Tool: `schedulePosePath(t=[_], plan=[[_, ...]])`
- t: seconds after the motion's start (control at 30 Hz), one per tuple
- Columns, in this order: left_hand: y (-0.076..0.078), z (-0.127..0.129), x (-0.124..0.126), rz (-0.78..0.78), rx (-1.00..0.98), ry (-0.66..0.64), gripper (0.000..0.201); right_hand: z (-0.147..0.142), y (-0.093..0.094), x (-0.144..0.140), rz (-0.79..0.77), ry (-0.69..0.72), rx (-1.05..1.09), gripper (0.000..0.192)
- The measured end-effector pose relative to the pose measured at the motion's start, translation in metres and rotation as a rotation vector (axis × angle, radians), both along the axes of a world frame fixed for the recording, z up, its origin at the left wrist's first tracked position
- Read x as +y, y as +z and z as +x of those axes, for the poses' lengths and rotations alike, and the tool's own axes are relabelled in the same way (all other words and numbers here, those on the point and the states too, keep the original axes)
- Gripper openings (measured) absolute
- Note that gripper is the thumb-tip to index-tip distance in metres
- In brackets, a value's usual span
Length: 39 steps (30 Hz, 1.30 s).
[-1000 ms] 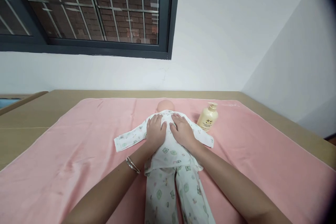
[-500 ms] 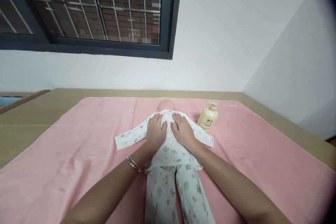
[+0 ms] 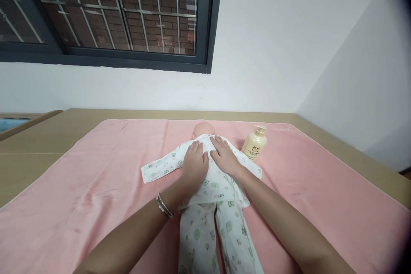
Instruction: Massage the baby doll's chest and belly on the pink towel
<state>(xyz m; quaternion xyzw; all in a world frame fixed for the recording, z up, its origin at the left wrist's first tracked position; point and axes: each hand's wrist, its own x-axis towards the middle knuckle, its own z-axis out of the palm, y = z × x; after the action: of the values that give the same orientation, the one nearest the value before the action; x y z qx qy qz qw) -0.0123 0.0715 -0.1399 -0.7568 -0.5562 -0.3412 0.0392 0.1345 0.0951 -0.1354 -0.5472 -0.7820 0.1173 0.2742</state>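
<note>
A baby doll (image 3: pixel 208 188) in white patterned pyjamas lies face down on a pink blanket (image 3: pixel 96 188), its bald head (image 3: pixel 203 128) pointing away from me. My left hand (image 3: pixel 194 165) rests flat on the left side of its back, fingers together; a bangle sits on that wrist. My right hand (image 3: pixel 224 156) lies flat on the right side of the upper back, fingers slightly spread. Both palms press on the doll's shirt and hold nothing.
A cream pump bottle (image 3: pixel 254 143) stands on the blanket just right of the doll's shoulder. The blanket covers a tan table (image 3: pixel 38 137) set against a white wall. A barred window (image 3: pixel 105 13) is above left.
My left hand has slid a little lower and toward the middle of the doll's back. My right hand has barely moved.
</note>
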Motion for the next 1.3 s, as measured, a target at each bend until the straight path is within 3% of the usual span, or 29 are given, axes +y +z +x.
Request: schedulePosePath(t=[0.27,0.4,0.53,0.63,1.0,1.17,1.3], plan=[[0.007,0.013,-0.023,-0.044,0.051,0.059,0.041,0.000,0.011,-0.002,-0.035,0.007,-0.035,0.060],[0.004,-0.001,0.001,-0.105,-0.013,0.004,0.046,-0.013,0.013,-0.019,0.008,-0.063,-0.111,0.054],[0.001,-0.020,0.032,-0.206,-0.091,-0.083,0.044,-0.027,0.016,-0.048,0.045,-0.019,-0.177,0.052],[0.001,-0.024,0.038,-0.215,-0.077,-0.096,0.045,-0.031,0.017,-0.056,0.053,-0.006,-0.177,0.050],[0.004,0.006,-0.018,0.052,0.213,0.027,0.036,0.003,0.008,-0.004,0.039,-0.028,0.053,0.042],[0.005,0.010,-0.026,0.070,0.140,0.033,0.037,0.000,0.010,-0.007,0.066,-0.060,0.008,0.043],[0.009,0.006,-0.019,-0.004,0.048,0.057,0.044,-0.013,0.016,-0.030,0.022,-0.102,-0.149,0.046]])
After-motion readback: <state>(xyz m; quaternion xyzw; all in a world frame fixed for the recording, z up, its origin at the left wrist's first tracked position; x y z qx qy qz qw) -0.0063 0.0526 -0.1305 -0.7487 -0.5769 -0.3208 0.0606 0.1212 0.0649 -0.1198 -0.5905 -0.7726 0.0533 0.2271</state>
